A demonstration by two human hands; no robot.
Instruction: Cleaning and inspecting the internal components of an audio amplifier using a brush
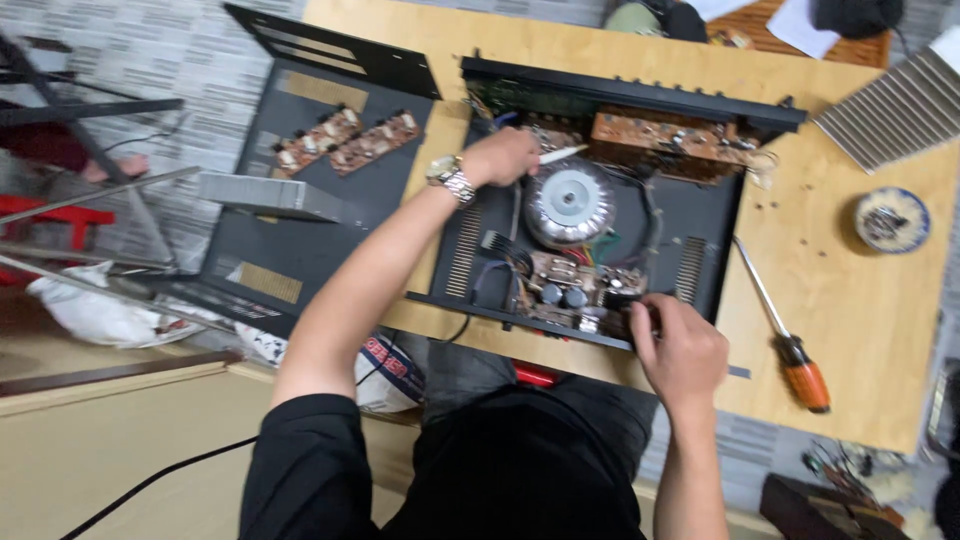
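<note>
We saw, from above, a person in black seated at the near edge of a wooden table (860, 300), working inside an open black amplifier chassis (700, 245) that lay at the middle of the table, its near side overhanging that edge. Their left hand (500, 157), a metal watch (448, 177) on the wrist, was curled around a thin white tool (560, 153) whose tip pointed toward the brown circuit board (665, 137) along the chassis's far wall. Their right hand (682, 350) was pressed closed on the near rim of the chassis, fingers pinching at the small board with dark capacitors (570, 290) there. Between the hands sat a round silver transformer (570, 203). We judged the chassis heavy and stiff, best gripped by its metal rim, while the boards and wires looked fragile and should be taken only by their edges. An orange-handled screwdriver (790, 340) lay toward the right edge of the table, beside a small blue-and-white dish (891, 219) of tiny parts and a ribbed metal heatsink (900, 105) at the far right corner. Off the left edge lay the removed black cover (330, 190) carrying two small brown boards (345, 140). Below it a white bag (392, 372) with red lettering sat near the person's knee.
</note>
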